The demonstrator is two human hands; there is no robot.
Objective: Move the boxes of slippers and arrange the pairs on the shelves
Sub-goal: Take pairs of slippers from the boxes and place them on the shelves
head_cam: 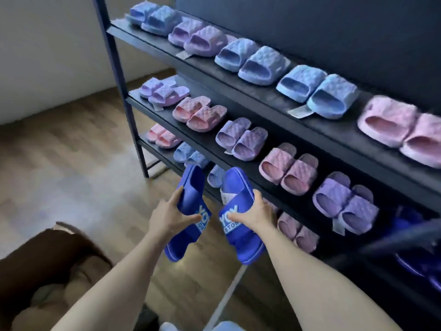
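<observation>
The dark shelf rack (334, 132) fills the right of your view, with three tiers showing; the wooden floor (71, 168) spreads out to its left; an open brown cardboard box (55, 254) sits at your lower left, its contents too blurred to tell. Pastel pairs (241, 142) line the tiers side by side; the top tier runs blue, purple, blue, blue, pink; the middle tier runs purple, pink, purple, pink, purple; the lowest tier is partly hidden behind what you hold. You hold two royal-blue slippers in the air in front of that lowest tier, apart from each other, white lettering across their straps. Your left hand (171, 216) grips the left slipper (191, 185), its fingers (177, 194) curled round the outer edge and the thumb across the strap; your right hand (255, 211) grips the right slipper (235, 182) the same way at its strap.
</observation>
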